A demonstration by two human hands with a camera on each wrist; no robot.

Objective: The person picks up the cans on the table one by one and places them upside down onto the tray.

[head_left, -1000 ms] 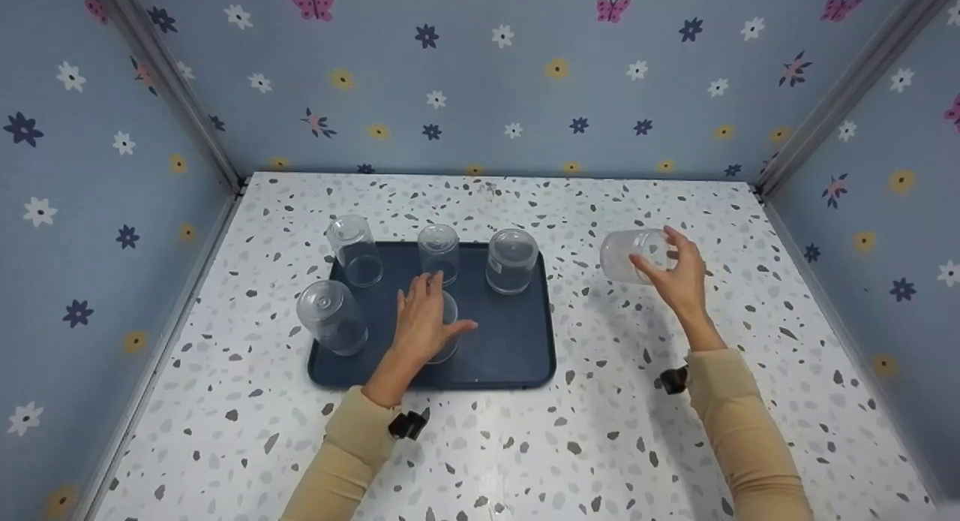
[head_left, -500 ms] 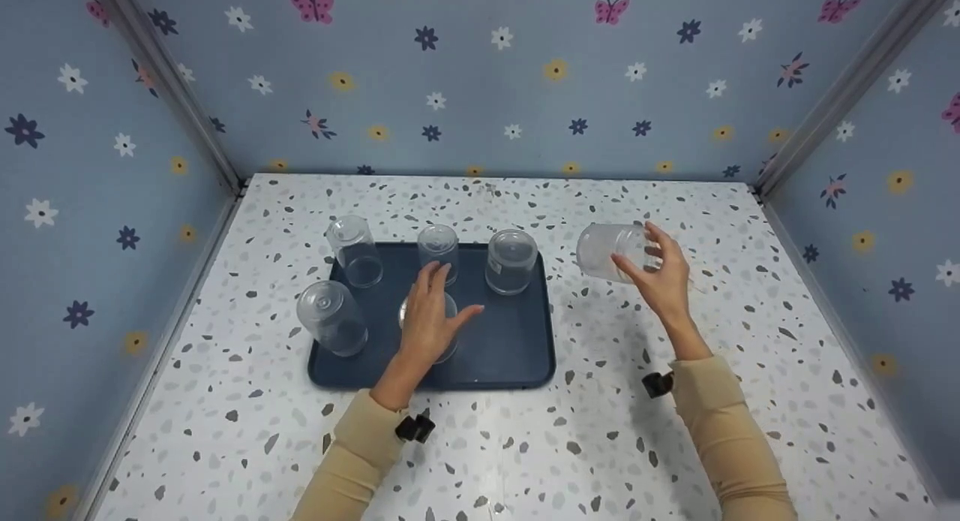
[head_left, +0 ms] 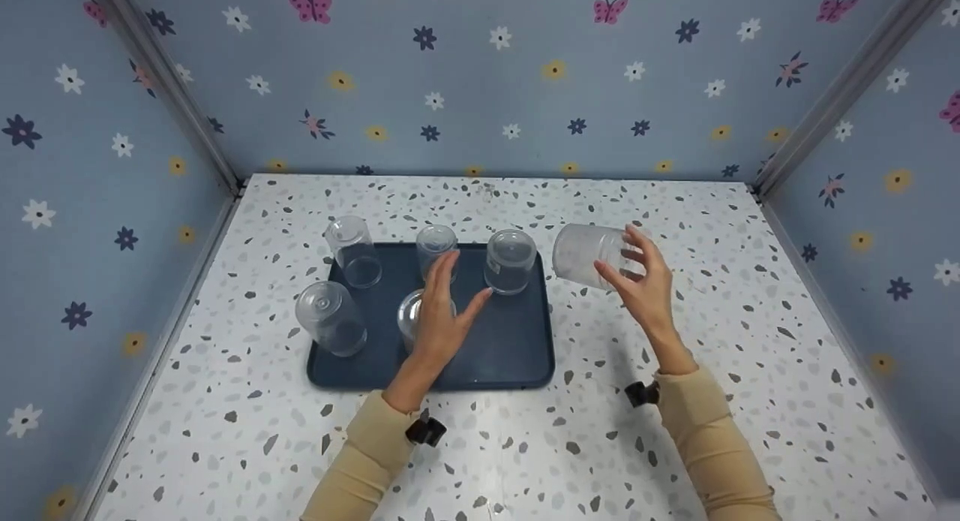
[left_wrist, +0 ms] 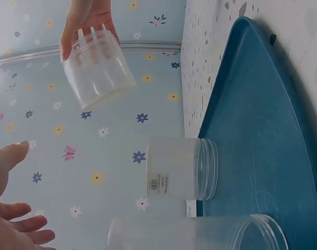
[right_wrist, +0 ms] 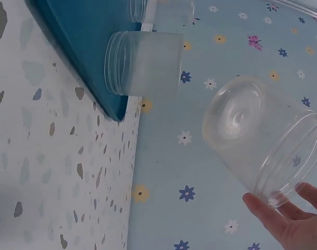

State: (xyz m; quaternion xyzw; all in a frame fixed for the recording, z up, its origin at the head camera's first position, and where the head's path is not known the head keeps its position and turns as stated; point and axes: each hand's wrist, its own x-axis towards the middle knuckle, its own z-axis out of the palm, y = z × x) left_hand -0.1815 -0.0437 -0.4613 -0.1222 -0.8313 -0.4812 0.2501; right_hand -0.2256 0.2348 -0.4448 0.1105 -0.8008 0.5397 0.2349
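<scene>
My right hand (head_left: 646, 299) grips a clear plastic jar (head_left: 581, 255) by its threaded mouth, above the table just right of the tray. The jar lies tipped on its side, base toward the left; the right wrist view shows thumb and fingers at the rim of the jar (right_wrist: 267, 140). My left hand (head_left: 441, 318) is over the blue tray (head_left: 510, 348), fingers straight and thumb spread, holding nothing. It partly covers a front-middle jar (head_left: 410, 318). Upside down near the tray's back right stands another jar (head_left: 511, 262), a label on its side in the left wrist view.
More upturned clear jars stand on the tray: a back-middle jar (head_left: 435, 240), a back-left jar (head_left: 354, 252) and a front-left jar (head_left: 331, 320). The speckled table (head_left: 495, 446) ends at a flowered back wall (head_left: 480, 78), with side walls left and right.
My right hand has carried its jar leftward toward the tray. My left hand has drifted slightly right, away from the front-middle jar, its thumb spreading. The jars on the tray have not moved.
</scene>
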